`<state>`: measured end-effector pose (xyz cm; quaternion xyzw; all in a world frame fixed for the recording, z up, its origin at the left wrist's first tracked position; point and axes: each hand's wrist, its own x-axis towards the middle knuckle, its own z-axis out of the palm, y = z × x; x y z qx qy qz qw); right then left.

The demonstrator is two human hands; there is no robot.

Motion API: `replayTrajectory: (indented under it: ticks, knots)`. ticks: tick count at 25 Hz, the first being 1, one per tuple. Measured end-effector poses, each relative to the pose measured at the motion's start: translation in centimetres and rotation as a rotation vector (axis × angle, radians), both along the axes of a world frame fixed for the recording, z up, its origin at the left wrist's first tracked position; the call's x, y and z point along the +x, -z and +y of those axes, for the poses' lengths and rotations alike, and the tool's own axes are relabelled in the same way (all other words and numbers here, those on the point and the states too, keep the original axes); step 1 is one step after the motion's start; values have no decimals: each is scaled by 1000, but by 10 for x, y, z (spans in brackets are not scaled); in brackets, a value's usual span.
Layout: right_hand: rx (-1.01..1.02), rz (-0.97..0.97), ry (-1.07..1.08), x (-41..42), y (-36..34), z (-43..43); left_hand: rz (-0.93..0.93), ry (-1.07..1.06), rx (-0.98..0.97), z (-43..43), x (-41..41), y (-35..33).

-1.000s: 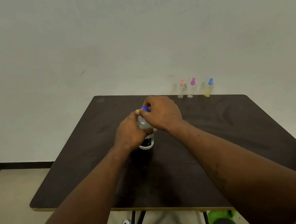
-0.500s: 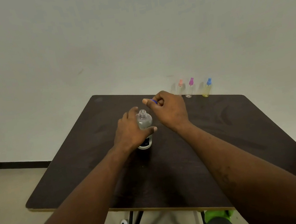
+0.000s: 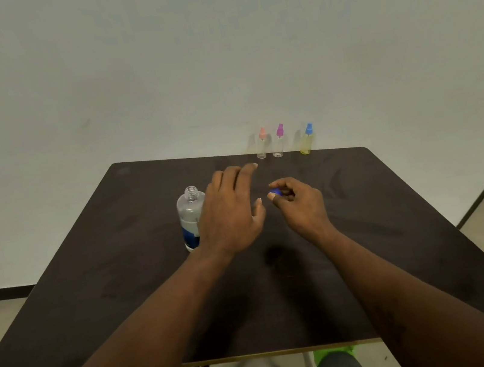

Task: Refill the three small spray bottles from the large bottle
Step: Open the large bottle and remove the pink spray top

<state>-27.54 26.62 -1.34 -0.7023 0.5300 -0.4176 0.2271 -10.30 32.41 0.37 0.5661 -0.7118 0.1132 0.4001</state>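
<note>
1. Step in hand, as I judge it: opening phase. Large bottle [image 3: 191, 216] stands upright w/ neck bare, cap off; no pouring yet.
2. Right hand [image 3: 299, 202]: thumb & forefinger pinched on the blue cap [image 3: 275, 192], held low over the table [image 3: 94, 302], just right of the left hand.
3. Left hand [image 3: 229, 213]: fingers spread, holding nothing, just right of the large bottle and partly in front of it; can't tell if it touches it.
4. Three small spray bottles sit in a row at the far table edge by the wall: orange-top bottle [image 3: 261, 146], pink-top bottle [image 3: 278, 142], blue-top bottle [image 3: 306, 140]. All upright, tops on, well apart from both hands.
5. Blue-top one looks yellowish; the other two look clear, prob. empty.
6. Next move calls for: park the cap on the table, fetch one small bottle, unscrew its sprayer.
7. Narrow necks, so pour needs a slow, steady tilt; spill risk.
</note>
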Motion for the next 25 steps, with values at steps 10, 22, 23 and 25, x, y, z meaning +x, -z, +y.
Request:
replayTrajectory:
  ticks: [10, 22, 23, 25]
  knots:
    - [128, 208, -140, -33, 57, -17, 283, 31, 240, -51, -42, 28]
    - [66, 207, -225, 0, 65, -41, 535, -89, 225, -65, -17, 20]
    - [53, 195, -166, -17, 65, -46, 540, -101, 229, -69, -17, 23]
    - [39, 180, -16, -57, 65, -59, 527, -98, 233, -75, -24, 27]
